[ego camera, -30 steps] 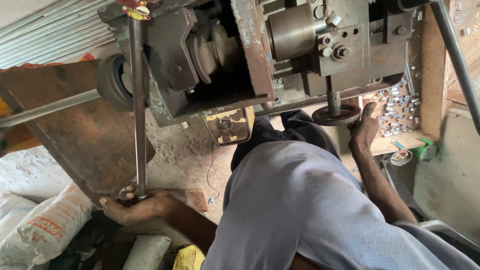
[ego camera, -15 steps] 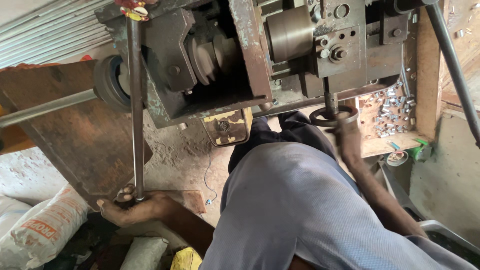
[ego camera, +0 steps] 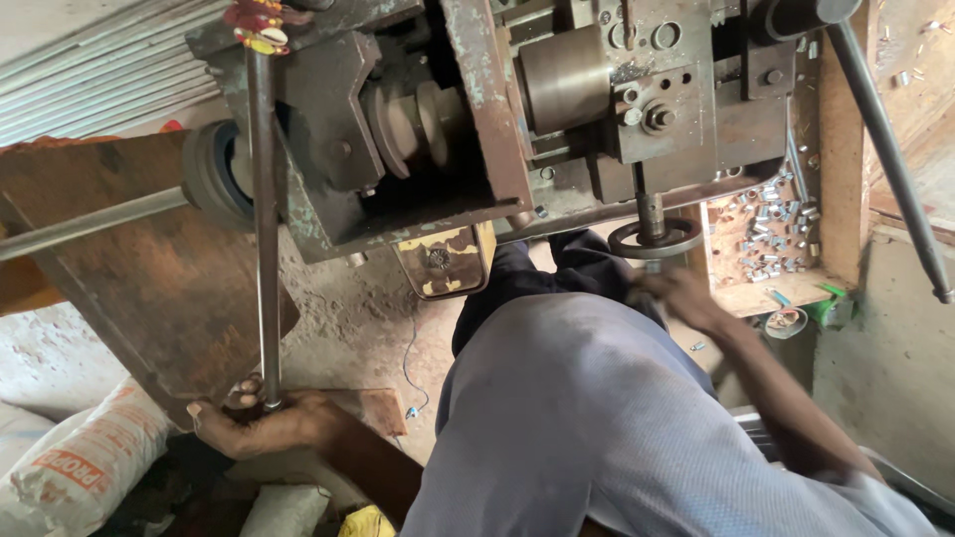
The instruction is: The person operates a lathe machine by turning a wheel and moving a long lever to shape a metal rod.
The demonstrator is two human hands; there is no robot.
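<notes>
Machine stood across the top of my view, my torso below it at centre. A long rod ran down from the machine's left end to my left hand, low at left. A sack lay left of that hand. A handwheel hung under the machine's right part, my right hand just below it. A tray of small metal pieces sat right of the handwheel. A lever slanted down the far right.
</notes>
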